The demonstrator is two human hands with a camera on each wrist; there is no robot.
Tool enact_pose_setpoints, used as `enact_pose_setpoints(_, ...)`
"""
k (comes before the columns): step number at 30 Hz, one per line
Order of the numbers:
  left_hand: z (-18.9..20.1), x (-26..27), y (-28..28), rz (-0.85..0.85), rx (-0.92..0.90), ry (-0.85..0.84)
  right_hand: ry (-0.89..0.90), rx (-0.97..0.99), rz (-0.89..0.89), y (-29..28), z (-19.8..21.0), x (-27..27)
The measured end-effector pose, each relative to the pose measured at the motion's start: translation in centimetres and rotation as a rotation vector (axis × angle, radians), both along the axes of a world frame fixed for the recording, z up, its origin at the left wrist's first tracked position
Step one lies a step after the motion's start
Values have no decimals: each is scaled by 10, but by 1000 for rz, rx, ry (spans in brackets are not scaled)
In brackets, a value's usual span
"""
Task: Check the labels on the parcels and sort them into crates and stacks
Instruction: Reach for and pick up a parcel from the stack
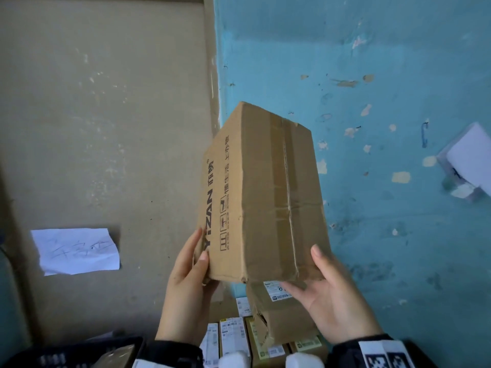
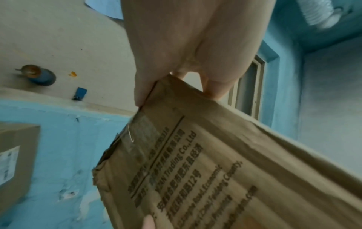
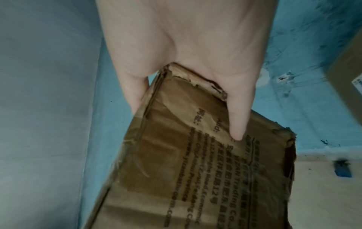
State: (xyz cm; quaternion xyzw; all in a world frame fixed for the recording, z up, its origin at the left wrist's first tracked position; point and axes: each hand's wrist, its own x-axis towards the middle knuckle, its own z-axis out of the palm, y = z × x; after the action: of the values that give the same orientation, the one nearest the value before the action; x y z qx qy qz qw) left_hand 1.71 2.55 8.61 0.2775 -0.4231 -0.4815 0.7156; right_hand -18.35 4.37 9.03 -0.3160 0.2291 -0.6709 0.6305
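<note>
I hold a long brown cardboard box (image 1: 265,192) printed "YIZAN" up in front of me, its taped face turned up and its far end tilted away. My left hand (image 1: 195,262) grips the near left corner, thumb on the printed side. My right hand (image 1: 320,277) grips the near right corner, thumb on the taped face and fingers underneath. The left wrist view shows the box's (image 2: 215,170) printed address face below my left hand (image 2: 186,62). In the right wrist view my right hand (image 3: 186,62) clasps the box's (image 3: 195,170) torn end. No shipping label shows on the box.
Below the box sit a torn cardboard parcel (image 1: 281,317) and several labelled parcels (image 1: 232,338). A black crate (image 1: 79,353) stands at the bottom left. A handwritten paper note (image 1: 75,251) lies on the beige surface. A white object (image 1: 467,158) lies on the blue floor at right.
</note>
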Motion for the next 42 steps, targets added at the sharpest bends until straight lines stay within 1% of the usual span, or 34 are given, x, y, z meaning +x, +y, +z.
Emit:
enact_pose_setpoints(3, 0, 0, 1, 30, -12, -175, -44, -15, -36, -3, -3, 2)
enact_pose_setpoints(5, 1, -2, 5, 38, -31, -301, -4, -40, -96, -5, -6, 2)
enact_pose_setpoints(6, 2, -5, 8, 22, -41, -332, 41, -58, -132, -8, -8, 3)
enact_pose_setpoints(8, 3, -10, 11, -30, -63, -316, 108, -102, -189, -11, -11, 5)
enact_pose_setpoints(11, 3, -15, 13, -85, -90, -265, 158, -175, -189, -12, -11, 7)
enact_pose_setpoints(13, 3, -17, 13, -109, -107, -261, 200, -231, -188, -9, -7, 9)
enact_pose_setpoints(19, 0, -25, 8, -6, -122, -251, 295, -302, -218, -6, -3, 13)
enact_pose_setpoints(24, 2, -22, 5, 32, -144, -252, 322, -311, -238, -11, -8, 14)
enact_pose_setpoints(28, 3, -21, 3, 31, -150, -257, 327, -285, -245, -12, -8, 12)
enact_pose_setpoints(31, 3, -17, 5, 1, -178, -298, 325, -275, -257, -11, -5, 10)
enact_pose_setpoints(33, 3, -11, 6, -5, -207, -358, 276, -253, -264, -12, -4, 7)
enact_pose_setpoints(35, 4, -7, 8, 1, -249, -451, 222, -208, -260, -11, -3, 4)
enact_pose_setpoints(37, 7, -5, 9, 38, -297, -509, 203, -177, -251, -13, -4, 4)
enact_pose_setpoints(42, 3, 1, 8, 75, -312, -473, 167, -110, -283, -13, -1, 3)
